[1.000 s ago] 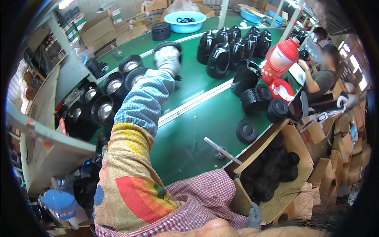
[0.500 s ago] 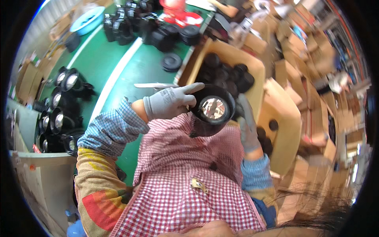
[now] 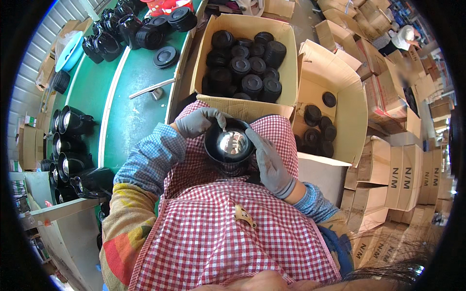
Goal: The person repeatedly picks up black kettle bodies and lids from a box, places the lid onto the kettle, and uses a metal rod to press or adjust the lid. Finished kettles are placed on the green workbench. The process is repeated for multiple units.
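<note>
A black jug (image 3: 216, 145) with a shiny mirror-like inside is held between my two gloved hands, above my lap. Its round mouth faces up toward me. My left hand (image 3: 199, 121) is closed at the upper left of its rim, with the index finger bent over the edge. Along the right side lies my right hand (image 3: 273, 167), fingers long and pressed to the jug's wall. The underside of the jug and some fingertips are hidden. Beneath it spreads a red-and-white checked apron (image 3: 233, 223).
A cardboard box (image 3: 247, 24) of black round lids stands ahead, another box (image 3: 335, 53) with several lids to its right. On the green table (image 3: 138, 63) at left are a metal bar (image 3: 150, 88), a black lid (image 3: 165, 57) and several black jugs (image 3: 73, 121). Cartons (image 3: 403, 179) are stacked at right.
The view has swung, so table and boxes sit further left and up. The jug is now lower, over my lap. My right hand has shifted onto its near right side.
</note>
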{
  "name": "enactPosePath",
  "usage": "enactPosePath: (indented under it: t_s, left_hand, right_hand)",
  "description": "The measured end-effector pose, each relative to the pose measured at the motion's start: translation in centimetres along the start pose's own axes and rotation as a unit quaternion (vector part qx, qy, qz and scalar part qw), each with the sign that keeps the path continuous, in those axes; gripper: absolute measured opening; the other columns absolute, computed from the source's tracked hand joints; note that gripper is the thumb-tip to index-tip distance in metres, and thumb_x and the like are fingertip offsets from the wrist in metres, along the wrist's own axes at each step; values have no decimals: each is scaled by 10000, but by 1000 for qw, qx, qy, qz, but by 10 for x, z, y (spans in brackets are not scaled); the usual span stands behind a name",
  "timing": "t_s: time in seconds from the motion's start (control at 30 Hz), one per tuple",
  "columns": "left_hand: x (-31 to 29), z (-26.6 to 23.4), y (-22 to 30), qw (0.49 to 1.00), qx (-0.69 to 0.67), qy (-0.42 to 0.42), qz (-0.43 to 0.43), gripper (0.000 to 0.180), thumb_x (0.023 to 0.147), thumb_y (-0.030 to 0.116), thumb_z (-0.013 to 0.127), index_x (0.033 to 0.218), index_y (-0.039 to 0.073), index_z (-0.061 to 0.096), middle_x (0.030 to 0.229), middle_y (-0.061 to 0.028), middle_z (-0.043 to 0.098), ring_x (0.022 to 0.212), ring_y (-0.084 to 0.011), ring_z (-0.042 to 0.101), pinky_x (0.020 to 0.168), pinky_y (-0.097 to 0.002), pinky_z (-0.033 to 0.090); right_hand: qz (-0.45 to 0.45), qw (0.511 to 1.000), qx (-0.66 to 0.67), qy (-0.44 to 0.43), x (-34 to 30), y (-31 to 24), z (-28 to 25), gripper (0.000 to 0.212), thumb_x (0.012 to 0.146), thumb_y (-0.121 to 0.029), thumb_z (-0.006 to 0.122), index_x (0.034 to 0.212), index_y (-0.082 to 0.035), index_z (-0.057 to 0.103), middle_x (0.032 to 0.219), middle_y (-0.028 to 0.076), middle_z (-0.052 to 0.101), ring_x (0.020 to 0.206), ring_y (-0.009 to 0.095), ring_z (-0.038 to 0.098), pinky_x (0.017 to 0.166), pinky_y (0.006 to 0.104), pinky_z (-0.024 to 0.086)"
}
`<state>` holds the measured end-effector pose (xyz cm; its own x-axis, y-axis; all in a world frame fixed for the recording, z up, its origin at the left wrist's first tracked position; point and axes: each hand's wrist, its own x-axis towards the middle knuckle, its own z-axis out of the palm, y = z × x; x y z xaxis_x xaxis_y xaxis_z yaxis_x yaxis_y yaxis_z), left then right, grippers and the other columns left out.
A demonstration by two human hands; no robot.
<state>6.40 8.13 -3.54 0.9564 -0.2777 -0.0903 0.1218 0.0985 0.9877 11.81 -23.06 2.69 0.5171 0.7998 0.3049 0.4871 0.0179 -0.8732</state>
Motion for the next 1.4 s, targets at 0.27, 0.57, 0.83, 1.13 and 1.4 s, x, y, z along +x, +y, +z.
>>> enactPosePath:
  t_s: [0.27, 0.57, 0.83, 1.13, 1.4]
  left_hand:
    - [2, 57, 28, 952, -19, 307, 6, 388, 924, -84, 541, 1301, -37, 618, 1319, -137, 627, 1273, -234, 568, 1137, -348, 421]
    - [-6, 97, 25, 902, 341, 245, 106, 583, 1016, 88, 479, 1541, -65, 278, 1570, -259, 345, 1441, -328, 395, 1207, -417, 303]
    - [50, 25, 1, 957, -256, -27, -138, 539, 920, -19, 489, 1458, -10, 476, 1438, -178, 559, 1302, -283, 570, 1152, -390, 432]
    - [52, 1, 45, 902, 425, 12, 78, 484, 979, 108, 565, 1446, -13, 524, 1449, -155, 561, 1334, -268, 535, 1133, -385, 411]
    - [23, -217, 48, 726, 443, 487, -199, 688, 881, 346, 737, 1442, 8, 526, 1394, -223, 596, 1281, -375, 582, 1116, -409, 435]
  right_hand:
    - [-2, 999, 43, 8, 29, 75, -19, 500, 1064, -214, 478, 1505, 18, 434, 1534, 202, 458, 1440, 323, 426, 1196, 384, 332]
    - [61, 997, 18, 38, 7, 34, 1, 599, 1119, -344, 321, 1587, 23, 247, 1625, 236, 299, 1529, 351, 265, 1252, 414, 192]
    - [35, 998, 48, 2, -15, 0, -29, 537, 1080, -320, 439, 1489, 27, 442, 1465, 262, 506, 1373, 352, 503, 1109, 420, 449]
    - [-101, 947, -190, -238, 94, 57, -49, 515, 782, -469, 768, 1180, -144, 730, 1252, 70, 691, 1105, 312, 625, 1011, 462, 440]
    - [33, 926, -189, -326, 125, 52, -39, 518, 763, -510, 763, 1124, -140, 742, 1240, 63, 702, 1154, 298, 625, 1037, 446, 435]
